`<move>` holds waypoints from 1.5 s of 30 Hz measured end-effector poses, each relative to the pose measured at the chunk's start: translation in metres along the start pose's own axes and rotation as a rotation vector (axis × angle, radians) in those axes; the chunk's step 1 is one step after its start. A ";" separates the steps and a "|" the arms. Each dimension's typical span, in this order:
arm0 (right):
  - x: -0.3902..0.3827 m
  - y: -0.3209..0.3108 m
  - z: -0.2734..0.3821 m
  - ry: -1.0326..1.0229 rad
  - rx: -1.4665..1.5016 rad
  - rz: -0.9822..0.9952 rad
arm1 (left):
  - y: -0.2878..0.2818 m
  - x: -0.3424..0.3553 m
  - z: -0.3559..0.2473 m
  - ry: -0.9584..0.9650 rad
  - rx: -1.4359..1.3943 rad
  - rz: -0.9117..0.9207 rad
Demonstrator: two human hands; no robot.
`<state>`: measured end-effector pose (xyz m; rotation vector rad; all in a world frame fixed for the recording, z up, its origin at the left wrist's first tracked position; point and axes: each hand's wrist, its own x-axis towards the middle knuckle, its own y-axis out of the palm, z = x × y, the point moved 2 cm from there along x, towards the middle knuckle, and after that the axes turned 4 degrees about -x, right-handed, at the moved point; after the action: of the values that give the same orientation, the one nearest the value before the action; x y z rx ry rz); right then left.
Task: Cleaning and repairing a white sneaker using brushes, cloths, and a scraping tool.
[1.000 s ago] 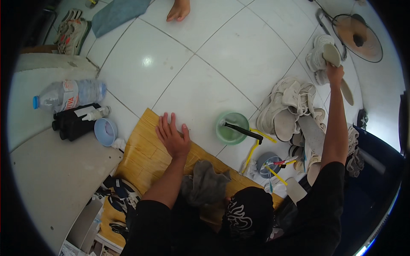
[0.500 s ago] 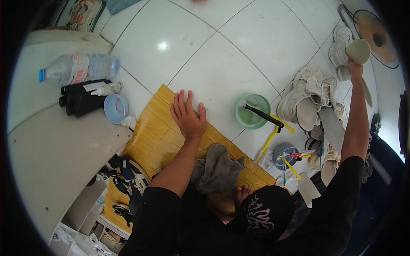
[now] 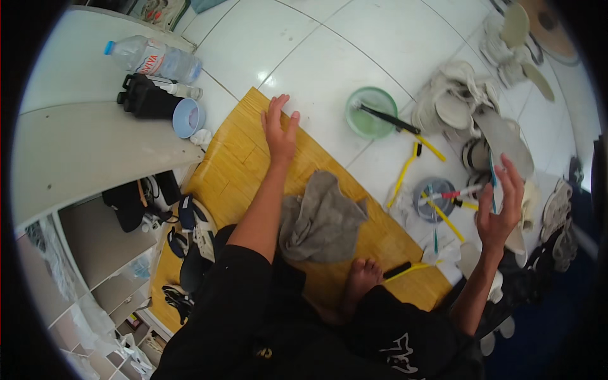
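My left hand (image 3: pixel 279 132) is over the far edge of the yellow wood-patterned mat (image 3: pixel 234 149), fingers apart and nothing in it. Below it a crumpled grey cloth (image 3: pixel 323 218) lies by my legs. My right hand (image 3: pixel 501 206) is raised at the right, fingers apart and empty, near a pile of pale shoes (image 3: pixel 453 95) and grey insoles (image 3: pixel 503 136). Just left of that hand stands a grey cup (image 3: pixel 423 212) with several brushes in it. A green bowl (image 3: pixel 391 107) of liquid has a black-handled brush (image 3: pixel 389 118) resting across its rim.
Yellow brushes (image 3: pixel 400 180) lie on the white tiles, and another brush (image 3: pixel 405 270) lies by my bare foot (image 3: pixel 364 278). A water bottle (image 3: pixel 155 58), a black case (image 3: pixel 149 98) and a blue cup (image 3: pixel 189 118) stand at left above an open cabinet (image 3: pixel 95 234). White shoes (image 3: pixel 497 47) sit far right.
My right hand has let go of a beige insole, now at the white shoes far right, and come back nearer me. My left hand has lifted from lying flat. The view has shifted.
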<state>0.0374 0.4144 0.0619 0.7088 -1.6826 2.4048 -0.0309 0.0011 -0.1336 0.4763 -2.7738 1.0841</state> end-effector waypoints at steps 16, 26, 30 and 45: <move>-0.268 0.114 0.219 0.706 -0.205 0.660 | 0.004 0.003 0.009 0.341 0.376 0.388; -0.282 0.131 0.217 0.705 -0.306 0.494 | 0.062 0.094 -0.004 0.173 0.389 0.276; -0.260 0.108 0.204 0.847 -0.132 0.879 | 0.008 0.081 -0.007 0.243 0.448 0.346; -0.180 -0.076 0.021 0.638 0.938 0.005 | -0.121 -0.120 -0.018 -0.540 -0.611 -0.228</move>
<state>0.2295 0.4526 0.0534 -0.0499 -0.2875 2.8993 0.1229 -0.0408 -0.0702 1.0741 -3.1581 0.0219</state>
